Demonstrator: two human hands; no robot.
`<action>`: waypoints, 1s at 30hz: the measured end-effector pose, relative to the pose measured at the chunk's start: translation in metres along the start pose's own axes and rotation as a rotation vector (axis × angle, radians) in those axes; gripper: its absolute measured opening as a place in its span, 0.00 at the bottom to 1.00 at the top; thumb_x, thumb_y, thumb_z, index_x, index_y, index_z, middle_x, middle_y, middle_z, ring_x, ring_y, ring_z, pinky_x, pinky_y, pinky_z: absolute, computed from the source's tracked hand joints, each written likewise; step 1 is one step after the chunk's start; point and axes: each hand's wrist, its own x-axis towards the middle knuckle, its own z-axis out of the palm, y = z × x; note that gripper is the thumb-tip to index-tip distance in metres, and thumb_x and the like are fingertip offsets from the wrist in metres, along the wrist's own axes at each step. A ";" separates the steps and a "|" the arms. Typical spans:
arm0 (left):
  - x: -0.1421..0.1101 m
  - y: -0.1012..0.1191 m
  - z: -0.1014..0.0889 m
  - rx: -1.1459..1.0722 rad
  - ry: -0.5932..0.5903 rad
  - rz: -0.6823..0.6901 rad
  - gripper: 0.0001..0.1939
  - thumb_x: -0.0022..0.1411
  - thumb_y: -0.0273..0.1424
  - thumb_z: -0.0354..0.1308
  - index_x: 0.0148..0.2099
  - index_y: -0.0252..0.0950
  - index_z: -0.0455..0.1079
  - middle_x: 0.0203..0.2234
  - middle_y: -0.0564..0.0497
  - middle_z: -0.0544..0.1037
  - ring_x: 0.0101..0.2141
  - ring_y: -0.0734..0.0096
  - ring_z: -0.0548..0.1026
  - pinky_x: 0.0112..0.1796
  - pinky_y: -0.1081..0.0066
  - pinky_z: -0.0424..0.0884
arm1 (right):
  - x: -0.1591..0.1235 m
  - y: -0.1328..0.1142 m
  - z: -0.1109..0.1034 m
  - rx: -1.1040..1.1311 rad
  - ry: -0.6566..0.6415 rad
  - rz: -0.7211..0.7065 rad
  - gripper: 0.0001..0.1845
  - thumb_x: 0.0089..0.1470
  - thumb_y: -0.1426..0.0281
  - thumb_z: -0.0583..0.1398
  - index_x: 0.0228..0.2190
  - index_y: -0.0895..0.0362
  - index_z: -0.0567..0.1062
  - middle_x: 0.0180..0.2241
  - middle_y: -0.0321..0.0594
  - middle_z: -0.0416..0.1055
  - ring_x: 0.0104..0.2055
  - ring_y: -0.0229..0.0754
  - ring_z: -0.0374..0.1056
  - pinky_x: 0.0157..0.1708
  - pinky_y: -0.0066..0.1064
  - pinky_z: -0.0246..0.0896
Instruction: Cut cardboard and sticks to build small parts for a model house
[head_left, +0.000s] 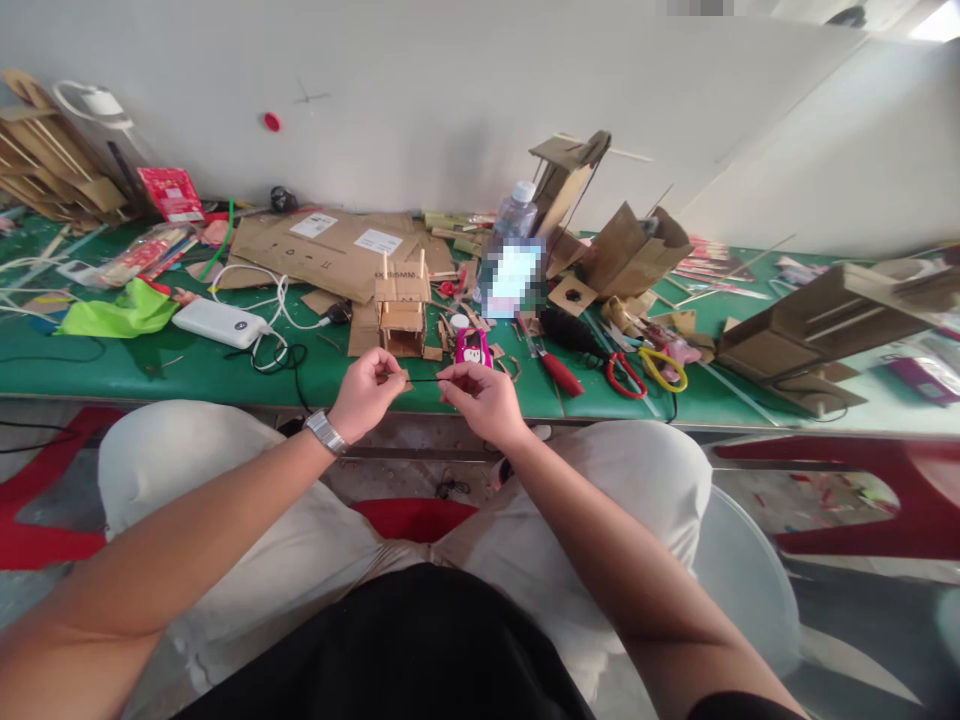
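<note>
A thin, straight black strand (425,380) runs level between my two hands, over the table's near edge; whether it is a taut cord or a stiff rod I cannot tell. My left hand (369,392), with a metal watch on the wrist, pinches its left end. The right end is pinched between the thumb and fingers of my right hand (484,398). Just beyond them stands a small cardboard structure (402,310) with wooden sticks rising from its top. Behind my right hand sits a pink item with a cartoon face (472,350).
On the green table (45,365), a white power bank (219,322) with cables lies left. Right are a red-handled tool (561,374), red-handled scissors (625,376) and yellow handles (664,370). A bottle (517,215), flattened cardboard (285,255) and a cardboard model (799,330) stand farther out.
</note>
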 end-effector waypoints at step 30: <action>-0.005 0.015 0.004 -0.190 -0.074 -0.129 0.17 0.55 0.37 0.70 0.38 0.38 0.65 0.25 0.58 0.70 0.19 0.82 0.63 0.19 0.78 0.55 | 0.001 -0.002 -0.005 -0.133 0.061 -0.047 0.11 0.61 0.62 0.64 0.40 0.55 0.82 0.32 0.41 0.80 0.32 0.43 0.78 0.33 0.33 0.72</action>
